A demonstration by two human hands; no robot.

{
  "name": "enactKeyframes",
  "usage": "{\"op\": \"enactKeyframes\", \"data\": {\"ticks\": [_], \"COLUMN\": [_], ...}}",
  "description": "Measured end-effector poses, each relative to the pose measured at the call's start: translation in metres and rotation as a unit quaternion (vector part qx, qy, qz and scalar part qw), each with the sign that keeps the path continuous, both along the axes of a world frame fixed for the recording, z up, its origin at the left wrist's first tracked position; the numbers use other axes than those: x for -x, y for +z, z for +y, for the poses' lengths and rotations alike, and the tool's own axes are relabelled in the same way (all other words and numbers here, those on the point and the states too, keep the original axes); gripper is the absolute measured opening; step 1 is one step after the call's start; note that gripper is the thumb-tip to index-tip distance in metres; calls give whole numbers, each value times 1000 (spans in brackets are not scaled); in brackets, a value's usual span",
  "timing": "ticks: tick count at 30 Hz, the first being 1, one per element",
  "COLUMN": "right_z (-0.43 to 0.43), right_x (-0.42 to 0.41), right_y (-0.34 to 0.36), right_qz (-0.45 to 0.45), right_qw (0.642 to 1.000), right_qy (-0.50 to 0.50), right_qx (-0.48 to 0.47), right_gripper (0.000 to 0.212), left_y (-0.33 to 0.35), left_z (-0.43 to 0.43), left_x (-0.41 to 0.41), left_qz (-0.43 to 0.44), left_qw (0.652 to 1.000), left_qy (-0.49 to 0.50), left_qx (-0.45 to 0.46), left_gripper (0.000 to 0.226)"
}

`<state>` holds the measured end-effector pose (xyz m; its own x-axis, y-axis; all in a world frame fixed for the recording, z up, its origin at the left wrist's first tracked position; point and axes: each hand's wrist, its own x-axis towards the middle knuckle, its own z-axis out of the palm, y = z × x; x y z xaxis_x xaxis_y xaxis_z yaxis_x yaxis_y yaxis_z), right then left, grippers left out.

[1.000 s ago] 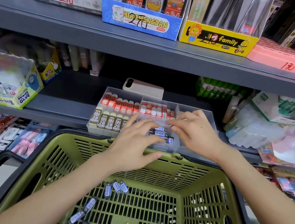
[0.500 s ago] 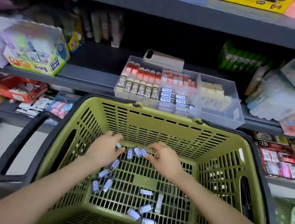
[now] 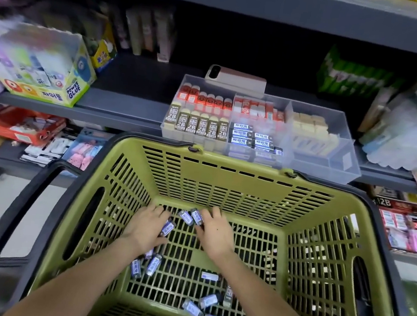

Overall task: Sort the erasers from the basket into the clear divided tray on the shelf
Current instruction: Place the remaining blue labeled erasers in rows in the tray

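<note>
Both hands are down in the green basket [image 3: 252, 175], near its far wall. My left hand [image 3: 144, 230] curls round a blue-and-white sleeved eraser [image 3: 168, 227]. My right hand [image 3: 216, 235] pinches another eraser [image 3: 197, 217], and a third eraser [image 3: 185, 217] lies just left of it. Several more of these erasers, such as one [image 3: 151, 265] near my left wrist, lie loose on the basket floor. The clear divided tray [image 3: 345, 172] stands on the shelf behind the basket, with red, brown 2B, blue and cream erasers in separate compartments.
A phone [image 3: 235, 78] leans at the tray's back edge. A Power Glue box [image 3: 46, 80] sits on the shelf to the left, wrapped packs [image 3: 404, 134] to the right. The basket's black handle [image 3: 18, 213] sticks out left. A lower shelf [image 3: 408, 229] holds more stationery.
Both hands left the tray and dropped into the basket, then closed in on erasers near its far wall. The view tilted down.
</note>
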<state>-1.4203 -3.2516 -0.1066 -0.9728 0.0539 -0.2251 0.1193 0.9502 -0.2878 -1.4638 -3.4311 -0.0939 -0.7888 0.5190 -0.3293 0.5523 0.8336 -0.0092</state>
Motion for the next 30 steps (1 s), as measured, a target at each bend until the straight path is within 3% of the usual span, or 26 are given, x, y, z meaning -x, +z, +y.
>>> {"op": "enactKeyframes", "data": {"ticks": [4,9,11,12,13,15,16,18,20,22,24,26,27,29,30], "right_z": [3,10,11,12,11,8,7,6,7,10,14,19,24,35,40], "right_x": [-3,-17,-22,-23,-25,-28,-29,-32,-31,-32,-36,-40,-42,-48,-54], "right_y": [-1,10,23,31,41,61,70,84,93,98,100,100,96,86,78], "right_qz": [13,33,59,77,95,129,146,174,187,159,119,105,113,72,-1], "right_qw": [999,984,973,966,958,947,946,949,954,958,950,931,930,972,990], "right_qy": [-19,-107,-122,-118,-108,-59,-21,59,121,148,127,36,-20,-87,-84], "right_qx": [27,136,189,216,246,288,289,255,201,189,258,348,350,206,110], "right_gripper": [42,35,30,28,28,29,31,33,34,41,50,44,37,29,31], "left_y": [-8,-8,0,6,14,32,39,51,60,66,68,70,70,70,71], "left_z": [6,10,12,14,18,24,25,29,34,40,44,45,44,40,37], "left_x": [-4,0,0,1,0,-1,-2,-3,-7,-13,-17,-21,-22,-24,-25], "left_qz": [-63,-65,-125,-198,-299,-474,-516,-552,-569,-571,-571,-574,-574,-574,-577], "left_qw": [993,992,969,926,843,623,537,431,377,361,377,372,368,386,395], "left_qy": [72,60,139,215,304,415,438,456,472,494,497,505,513,520,519], "left_qx": [-76,-88,-163,-239,-328,-464,-504,-549,-559,-547,-533,-526,-521,-501,-491], "left_gripper": [50,48,45,41,34,25,23,19,24,36,47,42,37,29,27]}}
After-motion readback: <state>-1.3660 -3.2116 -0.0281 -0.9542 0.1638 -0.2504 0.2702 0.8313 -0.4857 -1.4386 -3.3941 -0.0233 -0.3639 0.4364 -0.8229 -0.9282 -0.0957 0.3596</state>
